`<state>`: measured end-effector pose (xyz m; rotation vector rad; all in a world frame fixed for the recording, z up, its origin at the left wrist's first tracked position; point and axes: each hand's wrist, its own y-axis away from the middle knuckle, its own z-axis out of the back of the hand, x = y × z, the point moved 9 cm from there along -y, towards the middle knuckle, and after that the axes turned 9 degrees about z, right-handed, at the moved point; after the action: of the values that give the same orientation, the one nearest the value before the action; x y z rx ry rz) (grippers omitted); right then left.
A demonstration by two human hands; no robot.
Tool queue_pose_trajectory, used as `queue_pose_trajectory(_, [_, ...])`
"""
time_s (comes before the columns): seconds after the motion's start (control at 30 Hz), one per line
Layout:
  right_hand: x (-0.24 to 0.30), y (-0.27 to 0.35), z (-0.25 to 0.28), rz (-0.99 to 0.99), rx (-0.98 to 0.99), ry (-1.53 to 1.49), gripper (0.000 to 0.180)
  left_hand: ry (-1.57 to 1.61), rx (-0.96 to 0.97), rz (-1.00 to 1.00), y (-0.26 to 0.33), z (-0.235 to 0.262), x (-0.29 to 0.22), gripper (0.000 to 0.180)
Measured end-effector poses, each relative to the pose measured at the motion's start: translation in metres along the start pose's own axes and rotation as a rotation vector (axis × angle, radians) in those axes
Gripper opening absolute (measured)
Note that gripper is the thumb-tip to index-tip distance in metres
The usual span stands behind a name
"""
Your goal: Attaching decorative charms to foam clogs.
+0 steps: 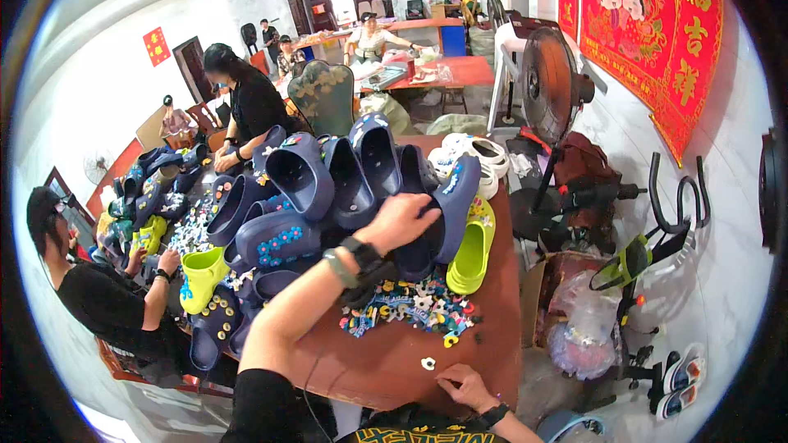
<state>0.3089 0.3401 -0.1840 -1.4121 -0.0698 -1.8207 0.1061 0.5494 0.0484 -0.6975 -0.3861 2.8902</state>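
My left hand (402, 223) reaches over a heap of navy clogs (300, 176), its fingers stretched toward an upright navy clog (460, 207) with blue charms. Whether the fingertips touch that clog is hard to see. Near the table's front edge, my right hand (466, 387) lies low with fingers apart, beside a small white flower charm (428, 364). Between my hands spreads a pile of mixed colourful charms (419, 305). A lime-green clog (470, 256) stands right of the pile, and white clogs (484, 157) sit behind it.
Two co-workers in black (103, 287) (256, 102) work along the table's left side. Another lime-green clog (203, 277) stands at the heap's left. Right of the reddish-brown table (492, 324) are a standing fan (548, 86), a box with plastic bags (581, 336) and a blue bucket (570, 425).
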Motion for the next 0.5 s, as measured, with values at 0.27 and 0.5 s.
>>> queue_pose_trajectory(0.27, [0.013, 0.000, -0.011, 0.075, 0.067, 0.089, 0.008, 0.801, 0.059, 0.612, -0.045, -0.161, 0.096, 0.036])
queue_pose_trajectory(0.5, [0.017, 0.000, -0.010, 0.091, 0.086, 0.132, 0.014, 1.326, -0.130, 0.552, -0.054, -0.162, 0.127, 0.024])
